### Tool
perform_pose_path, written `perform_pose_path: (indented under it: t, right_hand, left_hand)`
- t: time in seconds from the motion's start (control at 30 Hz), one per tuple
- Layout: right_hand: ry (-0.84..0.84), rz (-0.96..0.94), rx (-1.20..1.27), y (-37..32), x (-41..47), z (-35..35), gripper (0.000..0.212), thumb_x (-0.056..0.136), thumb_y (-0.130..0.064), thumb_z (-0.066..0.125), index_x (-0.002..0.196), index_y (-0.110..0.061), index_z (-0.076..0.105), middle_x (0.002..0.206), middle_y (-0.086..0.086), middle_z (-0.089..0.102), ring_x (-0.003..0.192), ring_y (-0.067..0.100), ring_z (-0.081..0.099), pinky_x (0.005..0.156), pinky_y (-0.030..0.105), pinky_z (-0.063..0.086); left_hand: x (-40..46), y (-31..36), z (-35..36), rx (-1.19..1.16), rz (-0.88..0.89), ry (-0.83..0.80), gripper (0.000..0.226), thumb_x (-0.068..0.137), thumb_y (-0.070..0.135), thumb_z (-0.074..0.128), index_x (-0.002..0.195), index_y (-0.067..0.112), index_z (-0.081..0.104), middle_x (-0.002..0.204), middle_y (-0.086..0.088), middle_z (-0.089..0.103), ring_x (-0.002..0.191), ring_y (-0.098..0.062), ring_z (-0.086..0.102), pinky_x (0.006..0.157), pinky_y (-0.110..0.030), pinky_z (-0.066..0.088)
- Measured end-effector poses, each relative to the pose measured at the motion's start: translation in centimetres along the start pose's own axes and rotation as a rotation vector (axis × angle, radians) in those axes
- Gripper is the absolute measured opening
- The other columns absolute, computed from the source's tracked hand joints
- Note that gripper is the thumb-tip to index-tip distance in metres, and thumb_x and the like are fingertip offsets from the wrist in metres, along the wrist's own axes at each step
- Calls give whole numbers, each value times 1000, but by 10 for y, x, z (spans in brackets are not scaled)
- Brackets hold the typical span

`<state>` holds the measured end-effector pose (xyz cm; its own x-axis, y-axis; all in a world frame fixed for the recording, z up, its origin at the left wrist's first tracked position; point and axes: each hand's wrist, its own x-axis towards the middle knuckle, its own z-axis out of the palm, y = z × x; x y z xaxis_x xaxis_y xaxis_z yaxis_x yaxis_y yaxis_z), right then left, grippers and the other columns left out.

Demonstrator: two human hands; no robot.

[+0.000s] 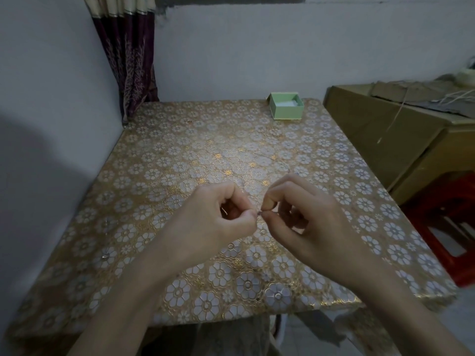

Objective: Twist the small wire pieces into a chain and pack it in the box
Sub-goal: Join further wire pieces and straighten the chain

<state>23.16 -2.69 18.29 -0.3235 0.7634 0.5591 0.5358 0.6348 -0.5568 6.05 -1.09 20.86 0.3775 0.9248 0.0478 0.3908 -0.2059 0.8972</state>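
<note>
Head view, landmark: the desk [321, 176], square-topped and draped in a glossy cloth embossed with gold and white flowers.
Around the desk: a dark patterned curtain [131, 60] hangs at its far left corner; a plain pale wall [244, 52] runs behind its far edge; a brown cardboard carton [385, 140] stands just off its right side, with flattened card and loose pale string lying on the carton; a red plastic stool [447, 227] sits low beside its near right edge.
In the way: both forearms reach in from the near edge and cover part of the cloth there; nothing lies between the hands and the box.
Box [286, 105]: one, small, square, pale green card, open on top with a white lining, near the far edge of the desk, right of its middle, well apart from the hands.
Left hand [218, 214]: above the middle of the desk, fingers curled in, thumb and forefinger pinching one end of the wire piece [259, 213].
Right hand [303, 214]: just beside the left, fingers curled, thumb and forefinger pinching the other end.
Wire piece: tiny, thin and metallic, held between the two sets of fingertips above the desk; its shape is too small to tell. A short pale sliver shows inside the left palm.
Counts: two hands, one box, one carton, one stool.
</note>
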Motion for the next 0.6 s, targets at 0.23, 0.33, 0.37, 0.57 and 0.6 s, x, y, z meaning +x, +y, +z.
perform_pose_path:
  t: [0.23,0.33,0.37,0.57,0.6]
  right_hand:
    - [-11,-105,-189,4,0,0,10,86,-19,53,84,-12,60,84,-6,56,58,4,44,46,26,42]
    - [-28,-135,-245,5,0,-1,11,87,-20,54,84,-11,60,84,-5,57,58,6,45,46,25,42]
    - [-28,-136,-250,6,-1,-1,11,87,-20,54,84,-11,60,83,-4,57,58,6,46,46,25,41]
    - [-13,-91,-172,7,-2,4,11,84,-19,53,81,-10,59,81,-3,55,55,11,48,47,27,43]
    - [-15,-75,-147,7,-2,5,10,83,-19,52,81,-11,58,81,-4,54,56,10,47,49,22,42]
  left_hand:
    - [4,0,1,-20,-55,-31,8,71,20,64,63,19,61,48,14,51,45,-1,42,45,-14,36]
    - [6,-1,-1,-13,-70,-53,11,76,16,65,65,18,62,48,15,51,46,0,42,44,-13,36]
    - [6,-1,-1,-23,-72,-59,12,77,14,65,66,17,62,48,15,51,46,1,42,45,-12,35]
    - [7,-6,1,-20,-69,-78,8,75,18,64,68,18,63,53,13,52,51,-3,44,51,-19,38]
    - [7,-8,1,-14,-68,-80,9,76,18,65,67,19,63,55,12,53,53,-5,45,52,-23,39]
